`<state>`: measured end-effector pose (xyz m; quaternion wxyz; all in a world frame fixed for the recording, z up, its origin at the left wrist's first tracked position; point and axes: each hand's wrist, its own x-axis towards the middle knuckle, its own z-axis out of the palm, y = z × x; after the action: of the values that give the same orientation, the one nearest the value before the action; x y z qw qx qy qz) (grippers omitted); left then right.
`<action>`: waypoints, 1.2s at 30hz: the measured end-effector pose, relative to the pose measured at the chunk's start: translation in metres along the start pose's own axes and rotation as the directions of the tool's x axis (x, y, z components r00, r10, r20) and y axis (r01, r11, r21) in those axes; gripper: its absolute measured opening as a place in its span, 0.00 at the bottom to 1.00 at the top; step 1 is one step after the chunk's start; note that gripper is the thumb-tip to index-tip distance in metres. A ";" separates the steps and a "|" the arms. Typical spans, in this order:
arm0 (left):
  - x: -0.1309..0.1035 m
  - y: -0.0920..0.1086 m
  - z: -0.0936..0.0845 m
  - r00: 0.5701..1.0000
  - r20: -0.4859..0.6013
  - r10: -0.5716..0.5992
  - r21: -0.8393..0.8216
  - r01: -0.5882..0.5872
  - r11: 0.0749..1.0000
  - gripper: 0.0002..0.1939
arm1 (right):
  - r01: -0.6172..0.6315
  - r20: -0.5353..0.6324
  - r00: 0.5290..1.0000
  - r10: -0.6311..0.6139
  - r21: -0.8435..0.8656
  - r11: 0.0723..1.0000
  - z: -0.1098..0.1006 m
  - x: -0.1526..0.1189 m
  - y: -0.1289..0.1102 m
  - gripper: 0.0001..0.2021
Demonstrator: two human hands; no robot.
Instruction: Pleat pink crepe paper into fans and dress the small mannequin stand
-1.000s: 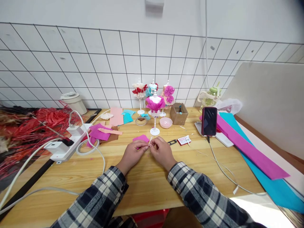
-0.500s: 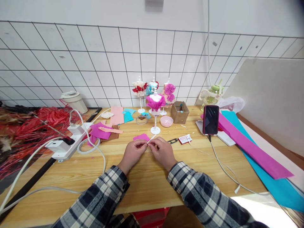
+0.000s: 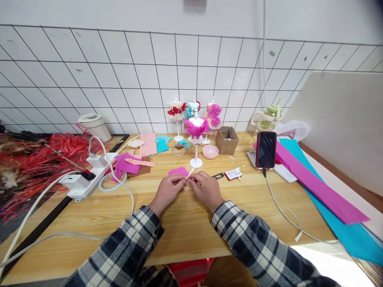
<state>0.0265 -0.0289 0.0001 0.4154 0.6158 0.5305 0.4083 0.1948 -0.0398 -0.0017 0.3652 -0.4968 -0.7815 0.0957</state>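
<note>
Low over the table, my left hand and my right hand meet, fingers closed in a pinch. Between the fingertips they hold a narrow pale strip, its free end pointing away from me; its lower end is hidden. Just beyond my left fingers lies a magenta paper piece. Straight ahead stands a small white dress form with a ruffled magenta paper top. To the right of my right hand are a black thread snipper-like tool and a thread card.
Behind are several decorated dress forms, a pink bowl and a cardboard box. Left are paper scraps, a power strip and cables. Right are a phone, long paper sheets and a green-lidded bottle.
The pale strip's visible end looks broader and has swung slightly left between my fingertips. My hands stay almost in the same place, and the view has shifted slightly.
</note>
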 end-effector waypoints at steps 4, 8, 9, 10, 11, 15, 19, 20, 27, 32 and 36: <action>0.000 0.002 -0.001 1.000 -0.006 0.027 0.085 -0.026 0.996 0.12 | -0.015 0.028 0.999 0.015 -0.003 1.000 0.001 0.001 0.001 0.08; -0.002 0.006 -0.001 0.996 0.001 0.093 0.177 -0.092 0.980 0.12 | -0.019 0.051 0.998 0.019 -0.001 1.000 0.001 0.002 0.002 0.08; -0.002 0.006 -0.001 0.994 0.000 0.107 0.197 -0.105 0.975 0.11 | -0.018 0.053 0.998 0.019 -0.004 1.000 0.001 0.002 0.002 0.07; -0.003 0.007 -0.001 0.993 -0.003 0.120 0.218 -0.117 0.969 0.11 | -0.017 0.055 0.998 0.017 -0.012 1.000 0.001 0.002 0.002 0.07; -0.003 0.007 -0.001 0.991 -0.008 0.134 0.241 -0.128 0.962 0.11 | -0.012 0.058 0.998 0.013 -0.023 1.000 0.000 0.002 0.002 0.07; -0.004 0.005 -0.001 0.984 -0.017 0.175 0.317 -0.160 0.935 0.10 | 0.041 0.086 0.996 -0.032 -0.108 0.993 -0.002 0.001 0.001 0.08; -0.002 0.004 -0.004 0.976 0.046 0.215 0.282 -0.219 0.934 0.12 | 0.047 0.098 0.995 -0.035 -0.123 0.991 -0.005 0.002 0.001 0.09; -0.002 0.003 -0.004 0.971 0.071 0.230 0.253 -0.240 0.937 0.12 | 0.038 0.099 0.995 -0.028 -0.108 0.993 -0.006 0.002 0.002 0.09; 0.000 0.000 -0.005 0.960 0.080 0.267 0.207 -0.278 0.938 0.10 | 0.031 0.109 0.994 -0.026 -0.046 0.998 -0.007 0.005 0.004 0.08; 0.001 -0.003 -0.004 0.962 0.073 0.265 0.176 -0.274 0.946 0.09 | 0.032 0.109 0.994 -0.026 -0.052 0.998 -0.007 0.004 0.006 0.09; 0.003 -0.006 -0.005 0.966 0.051 0.254 0.195 -0.259 0.946 0.09 | 0.040 0.122 0.992 -0.029 -0.083 0.996 -0.006 0.003 0.007 0.10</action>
<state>0.0201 -0.0252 -0.0040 0.3015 0.7234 0.4790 0.3955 0.2028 -0.0347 0.0005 0.2972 -0.4916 -0.8140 0.0856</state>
